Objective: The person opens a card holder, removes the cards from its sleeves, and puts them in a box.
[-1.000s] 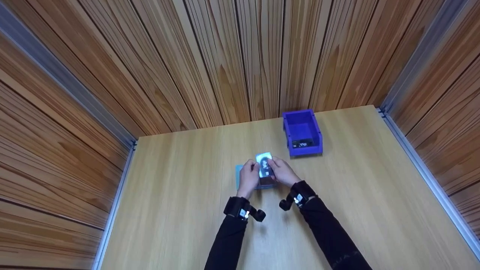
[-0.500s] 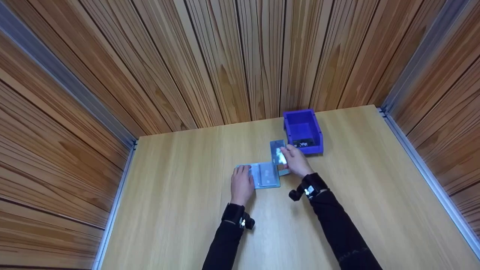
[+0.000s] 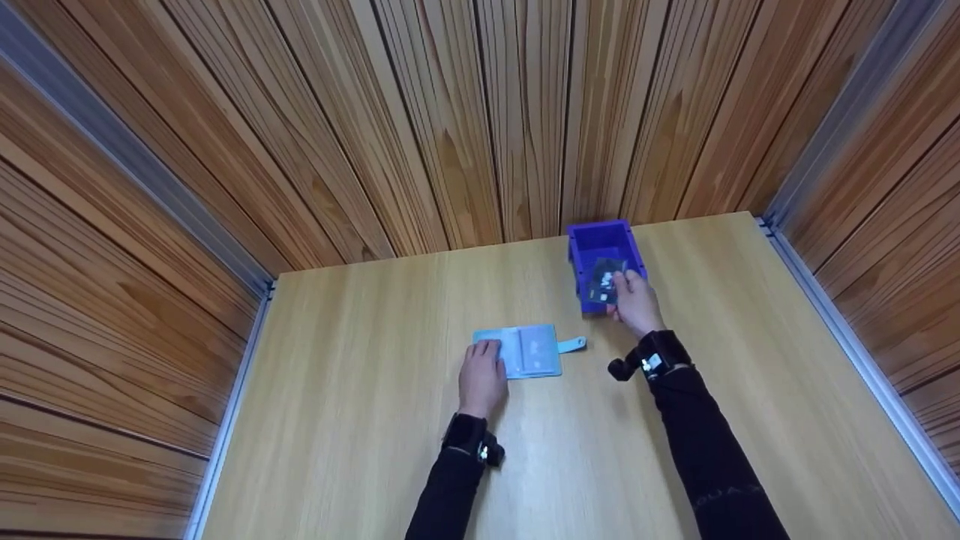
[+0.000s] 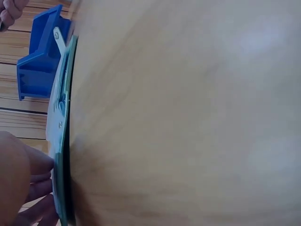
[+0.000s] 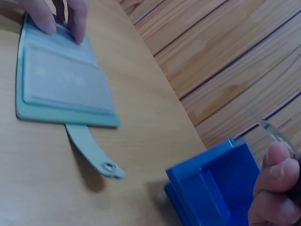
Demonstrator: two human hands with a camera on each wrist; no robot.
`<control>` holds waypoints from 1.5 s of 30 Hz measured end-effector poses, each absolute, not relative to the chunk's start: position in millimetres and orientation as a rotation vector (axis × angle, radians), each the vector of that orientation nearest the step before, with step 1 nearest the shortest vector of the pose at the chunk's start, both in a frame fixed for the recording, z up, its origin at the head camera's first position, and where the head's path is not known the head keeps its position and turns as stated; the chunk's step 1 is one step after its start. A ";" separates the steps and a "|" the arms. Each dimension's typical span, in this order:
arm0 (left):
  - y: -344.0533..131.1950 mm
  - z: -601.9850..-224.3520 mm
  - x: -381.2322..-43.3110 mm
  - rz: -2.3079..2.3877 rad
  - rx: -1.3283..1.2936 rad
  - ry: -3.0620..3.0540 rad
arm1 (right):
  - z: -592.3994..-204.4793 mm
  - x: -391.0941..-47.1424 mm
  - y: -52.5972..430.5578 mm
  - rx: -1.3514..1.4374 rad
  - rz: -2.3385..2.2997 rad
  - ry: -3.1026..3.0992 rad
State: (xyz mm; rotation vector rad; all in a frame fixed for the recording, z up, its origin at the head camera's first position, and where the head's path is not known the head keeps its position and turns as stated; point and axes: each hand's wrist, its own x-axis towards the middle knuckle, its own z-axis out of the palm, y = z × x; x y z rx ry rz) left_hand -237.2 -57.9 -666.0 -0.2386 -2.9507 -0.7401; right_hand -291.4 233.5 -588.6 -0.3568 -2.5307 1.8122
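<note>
A light blue card holder (image 3: 537, 351) lies open on the table, its clear plastic sleeves facing up and its snap strap (image 5: 96, 150) stretched out to the right. My left hand (image 3: 482, 379) rests on the holder's left half with fingers extended; in the left wrist view the fingers (image 4: 40, 188) press its surface. My right hand (image 3: 636, 301) pinches a dark card (image 3: 604, 280) with white print between thumb and fingers. That card is over the front part of the purple-blue bin (image 3: 600, 235). Whatever lies in the bin below the card is hidden.
The bin stands near the back edge of the wooden table (image 3: 360, 390), right of the card holder. Wood-plank walls (image 3: 442, 150) rise behind and on both sides, with metal rails (image 3: 862, 360) along the table's sides.
My right hand has carried the card from above the holder up and right to the bin. My left hand has let go of the card and moved onto the holder's left half.
</note>
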 end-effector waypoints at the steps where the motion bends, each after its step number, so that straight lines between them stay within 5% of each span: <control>1: -58.5 -666.8 -237.1 -0.733 -0.242 -2.947 | -588.2 -292.5 236.4 -0.375 1.804 -2.539; 18: -58.9 -674.2 -228.6 -0.711 -0.309 -2.882 | -602.0 -312.6 236.6 -0.388 1.067 -2.738; 45: -60.6 -672.1 -231.3 -0.708 -0.307 -2.867 | -623.4 -334.1 230.6 -0.602 1.016 -2.669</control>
